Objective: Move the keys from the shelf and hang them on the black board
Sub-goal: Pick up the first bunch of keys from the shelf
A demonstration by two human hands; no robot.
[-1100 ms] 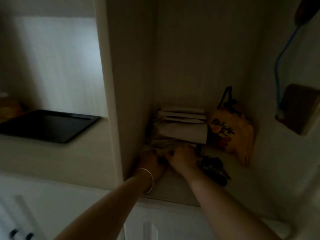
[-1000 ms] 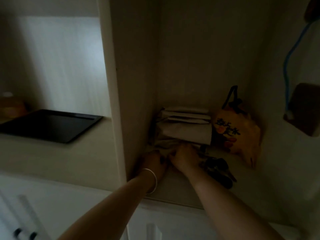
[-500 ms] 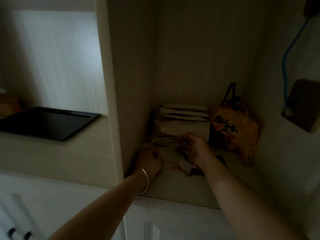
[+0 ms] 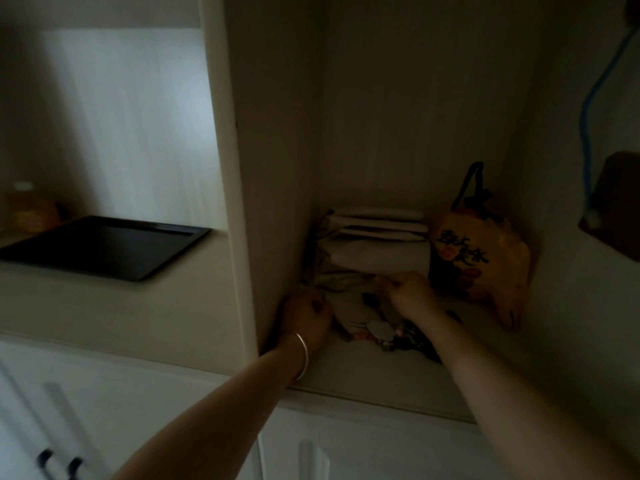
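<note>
The fingers of the right hand [image 4: 410,292] are pinched together at the front edge of the folded cloths [image 4: 375,252], seemingly nipping something small, though the dimness hides what it is. The left hand [image 4: 306,315] is curled into a loose fist just beside the alcove's left wall; whether it encloses anything cannot be told. Between and just below the two hands lies the bunch of keys [image 4: 391,336] with a pale tag, resting on the shelf [image 4: 363,382], partly hidden under the right forearm. The person probably works with both hands because the bunch is tangled or spread out. An orange printed bag [image 4: 481,261] leans in the right corner, crowding the reach. No black board for hanging is identifiable here.
</note>
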